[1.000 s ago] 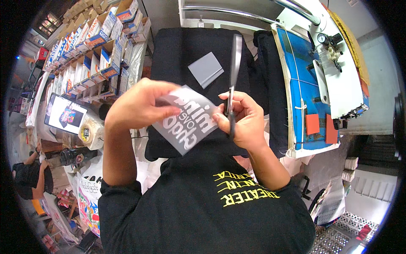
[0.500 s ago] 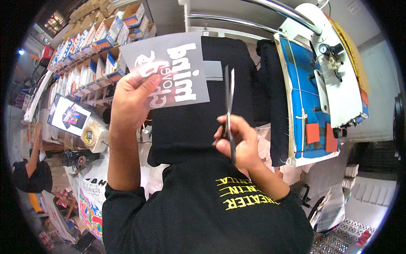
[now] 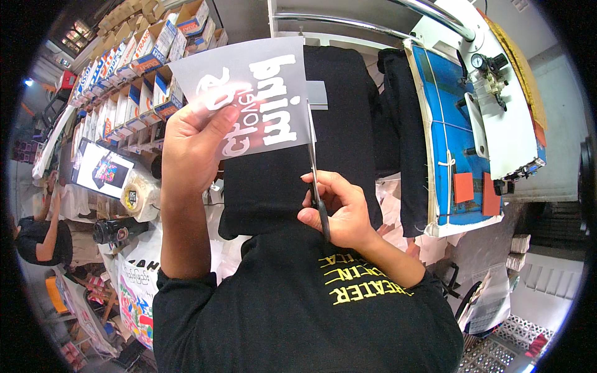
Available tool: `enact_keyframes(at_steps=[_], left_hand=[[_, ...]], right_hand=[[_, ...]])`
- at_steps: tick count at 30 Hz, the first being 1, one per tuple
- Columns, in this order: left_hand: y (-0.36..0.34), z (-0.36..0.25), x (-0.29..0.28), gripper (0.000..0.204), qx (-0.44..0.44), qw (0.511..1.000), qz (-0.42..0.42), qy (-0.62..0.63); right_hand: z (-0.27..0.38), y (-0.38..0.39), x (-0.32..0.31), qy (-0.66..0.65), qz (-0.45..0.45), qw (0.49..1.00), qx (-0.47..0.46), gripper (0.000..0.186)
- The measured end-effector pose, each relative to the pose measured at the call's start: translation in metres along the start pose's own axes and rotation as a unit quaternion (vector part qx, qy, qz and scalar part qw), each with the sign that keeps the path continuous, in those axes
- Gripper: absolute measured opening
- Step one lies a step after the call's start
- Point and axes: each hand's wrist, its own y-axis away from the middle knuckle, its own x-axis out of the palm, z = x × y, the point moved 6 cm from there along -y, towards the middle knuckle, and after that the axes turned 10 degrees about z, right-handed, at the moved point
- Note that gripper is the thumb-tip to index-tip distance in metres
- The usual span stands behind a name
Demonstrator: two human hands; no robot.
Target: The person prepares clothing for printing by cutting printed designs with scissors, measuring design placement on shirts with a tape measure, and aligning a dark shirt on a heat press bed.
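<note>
A translucent film sheet [image 3: 261,93] with white lettering is held up by my left hand [image 3: 193,143], which pinches its lower left part between thumb and fingers. My right hand [image 3: 342,214] grips dark-handled scissors [image 3: 313,152] with the blades pointing up. Those blades meet the sheet's right edge; whether they are parted there is hard to tell. Beneath both hands lies a black cloth [image 3: 345,143], apparently a garment, spread over a flat platform. A small pale rectangular piece [image 3: 318,95] rests on it, just right of the sheet.
A white machine [image 3: 457,81] with a pressure gauge and blue bed [image 3: 435,137] stands on the right. Boxes [image 3: 143,53] fill a rack at left, above a lit screen [image 3: 102,168] and a tape roll [image 3: 137,198]. Another person [image 3: 46,239] is at far left.
The scissors and my right hand have moved left, bringing the blades to the sheet's right edge. My left hand and sheet have shifted only slightly.
</note>
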Motion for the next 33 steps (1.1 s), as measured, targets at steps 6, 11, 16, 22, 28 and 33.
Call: enact_keyframes(at_steps=[6,11,16,22,28,33], left_hand=[[0.001,0.001,-0.002,0.028,0.001,1.0,-0.013,0.0],[0.002,0.003,-0.003,0.027,0.003,1.0,-0.028,-0.004],[0.001,0.0,-0.003,0.027,-0.003,1.0,-0.016,-0.007],[0.002,0.003,0.0,0.026,-0.016,0.999,-0.008,-0.028],[0.008,0.01,0.017,0.026,-0.021,1.0,0.011,-0.002],[0.008,0.011,0.018,0.026,-0.034,0.999,0.017,0.002]], right_hand=[[0.002,-0.001,0.001,0.0,0.002,1.0,-0.007,0.054],[0.001,-0.001,0.002,-0.003,-0.002,1.0,-0.022,0.053],[-0.009,0.001,0.001,0.019,-0.011,1.0,0.022,0.049],[-0.002,-0.001,-0.001,0.016,-0.022,1.0,0.012,0.045],[0.001,-0.011,-0.01,0.0,-0.038,0.999,-0.003,0.042],[-0.004,-0.008,-0.011,0.005,-0.046,0.998,0.03,0.042]])
